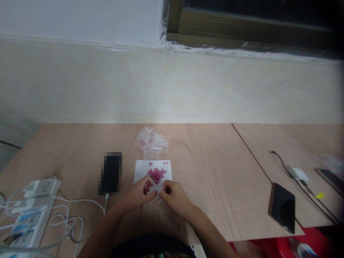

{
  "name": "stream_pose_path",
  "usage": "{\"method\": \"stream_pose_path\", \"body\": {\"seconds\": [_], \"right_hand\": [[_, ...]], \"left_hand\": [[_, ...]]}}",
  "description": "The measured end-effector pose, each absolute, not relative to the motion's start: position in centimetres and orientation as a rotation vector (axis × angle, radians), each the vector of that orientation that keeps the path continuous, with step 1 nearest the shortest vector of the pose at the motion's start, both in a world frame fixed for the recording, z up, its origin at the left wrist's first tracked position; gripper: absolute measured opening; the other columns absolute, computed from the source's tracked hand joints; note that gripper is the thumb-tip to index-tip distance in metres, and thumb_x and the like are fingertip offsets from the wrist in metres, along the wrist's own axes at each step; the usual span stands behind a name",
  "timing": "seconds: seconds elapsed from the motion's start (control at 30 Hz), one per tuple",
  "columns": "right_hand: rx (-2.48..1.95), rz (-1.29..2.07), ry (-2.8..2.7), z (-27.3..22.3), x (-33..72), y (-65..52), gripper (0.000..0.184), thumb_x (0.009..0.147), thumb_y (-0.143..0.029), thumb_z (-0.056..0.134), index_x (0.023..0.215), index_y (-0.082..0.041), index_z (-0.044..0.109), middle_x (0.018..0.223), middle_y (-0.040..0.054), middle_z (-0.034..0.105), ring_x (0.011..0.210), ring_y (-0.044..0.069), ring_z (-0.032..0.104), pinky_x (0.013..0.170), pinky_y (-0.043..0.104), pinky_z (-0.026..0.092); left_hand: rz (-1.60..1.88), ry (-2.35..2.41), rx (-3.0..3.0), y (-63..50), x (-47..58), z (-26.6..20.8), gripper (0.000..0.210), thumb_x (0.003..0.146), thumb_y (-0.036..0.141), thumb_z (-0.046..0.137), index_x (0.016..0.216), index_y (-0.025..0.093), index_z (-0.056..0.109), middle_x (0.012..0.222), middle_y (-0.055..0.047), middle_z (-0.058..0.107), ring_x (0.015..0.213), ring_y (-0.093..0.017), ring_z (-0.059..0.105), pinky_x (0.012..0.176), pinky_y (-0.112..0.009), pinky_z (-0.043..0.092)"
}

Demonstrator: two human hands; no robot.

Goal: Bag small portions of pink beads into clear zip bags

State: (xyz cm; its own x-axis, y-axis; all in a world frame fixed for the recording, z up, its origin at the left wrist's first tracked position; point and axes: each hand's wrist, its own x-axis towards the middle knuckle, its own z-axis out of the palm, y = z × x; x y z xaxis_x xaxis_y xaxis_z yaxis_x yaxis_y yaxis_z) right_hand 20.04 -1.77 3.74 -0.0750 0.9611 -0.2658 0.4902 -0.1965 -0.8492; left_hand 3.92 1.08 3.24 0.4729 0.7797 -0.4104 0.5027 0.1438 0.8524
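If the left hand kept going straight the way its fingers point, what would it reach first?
Most likely the right hand, which nearly touches the left hand over the near edge of the white sheet; depth is unclear.

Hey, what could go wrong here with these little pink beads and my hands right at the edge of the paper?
1. The pink beads lie loose on a flat white paper; a nudge from the left hand or right hand might scatter them over the table.
2. Stray beads could roll toward the black phone and the cables, where they would likely be hard to find.
3. The plastic bags look light and may slide away.
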Motion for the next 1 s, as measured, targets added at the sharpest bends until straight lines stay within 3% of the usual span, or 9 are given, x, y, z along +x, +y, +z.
{"method": "stream_pose_path", "body": {"seconds": [0.13, 0.27, 0.43, 0.53, 0.6, 0.8, 1.0], "right_hand": [[-1.683, 1.214, -1.605, 4.1, 19.8, -2.0, 0.013, 0.060, -0.013, 0.049, 0.049, -0.018, 0.044, 0.048, -0.0039, 0.045, 0.047, 0.009, 0.040, 0.046, 0.021, 0.027], [-1.761, 1.143, -1.561, 3.9, 20.3, -2.0, 0.013, 0.058, -0.012, 0.050, 0.048, -0.018, 0.043, 0.048, -0.0038, 0.045, 0.047, 0.009, 0.039, 0.047, 0.021, 0.027], [-1.511, 1.344, -1.382, 4.4, 20.5, -1.7, 0.013, 0.064, -0.017, 0.046, 0.052, -0.019, 0.041, 0.050, -0.0049, 0.041, 0.049, 0.009, 0.038, 0.049, 0.021, 0.030], [-1.354, 1.472, -1.292, 4.8, 20.6, -1.3, 0.014, 0.066, -0.017, 0.042, 0.053, -0.019, 0.040, 0.050, -0.0055, 0.038, 0.048, 0.009, 0.037, 0.048, 0.020, 0.030], [-1.296, 1.527, -1.244, 4.8, 20.5, -1.1, 0.014, 0.067, -0.017, 0.041, 0.053, -0.019, 0.041, 0.050, -0.0054, 0.038, 0.048, 0.009, 0.037, 0.047, 0.020, 0.030], [-1.358, 1.458, -1.185, 3.9, 21.0, -1.2, 0.016, 0.073, -0.025, 0.044, 0.059, -0.018, 0.045, 0.053, -0.0042, 0.043, 0.049, 0.009, 0.039, 0.047, 0.021, 0.032], [-1.433, 1.283, -1.243, 3.4, 20.9, -2.1, 0.021, 0.074, -0.031, 0.052, 0.090, -0.019, 0.050, 0.065, -0.0031, 0.050, 0.055, 0.009, 0.045, 0.051, 0.021, 0.035]], "left_hand": [[0.418, 1.161, 1.663, 1.1, 4.4, 2.7, 0.031, 0.064, 0.008, 0.048, 0.093, 0.019, 0.046, 0.079, 0.002, 0.047, 0.063, -0.011, 0.045, 0.059, -0.022, 0.041], [0.488, 1.142, 1.754, 1.1, 4.2, 3.4, 0.043, 0.062, 0.002, 0.043, 0.101, 0.020, 0.049, 0.098, -0.003, 0.047, 0.083, -0.016, 0.048, 0.077, -0.030, 0.042], [0.426, 0.907, 1.733, 1.3, 3.4, 4.7, 0.048, 0.074, 0.018, 0.053, 0.120, 0.024, 0.041, 0.127, -0.007, 0.037, 0.120, -0.023, 0.030, 0.101, -0.039, 0.026], [0.345, 0.801, 1.712, 1.2, 3.2, 4.0, 0.077, 0.064, 0.030, 0.068, 0.129, 0.023, 0.027, 0.138, -0.010, 0.023, 0.127, -0.028, 0.017, 0.104, -0.044, 0.018], [0.354, 0.802, 1.674, 1.0, 3.4, 3.1, 0.086, 0.058, 0.031, 0.072, 0.129, 0.022, 0.025, 0.138, -0.011, 0.021, 0.128, -0.029, 0.015, 0.104, -0.046, 0.016], [0.375, 0.880, 1.407, 0.8, 3.3, 1.0, 0.055, 0.070, 0.026, 0.062, 0.118, 0.023, 0.035, 0.120, -0.009, 0.041, 0.100, -0.019, 0.049, 0.082, -0.034, 0.043], [0.470, 1.183, 1.510, 1.4, 2.0, 0.3, 0.055, 0.065, 0.025, 0.064, 0.115, 0.017, 0.041, 0.107, -0.008, 0.050, 0.086, -0.021, 0.050, 0.072, -0.029, 0.043]]}}
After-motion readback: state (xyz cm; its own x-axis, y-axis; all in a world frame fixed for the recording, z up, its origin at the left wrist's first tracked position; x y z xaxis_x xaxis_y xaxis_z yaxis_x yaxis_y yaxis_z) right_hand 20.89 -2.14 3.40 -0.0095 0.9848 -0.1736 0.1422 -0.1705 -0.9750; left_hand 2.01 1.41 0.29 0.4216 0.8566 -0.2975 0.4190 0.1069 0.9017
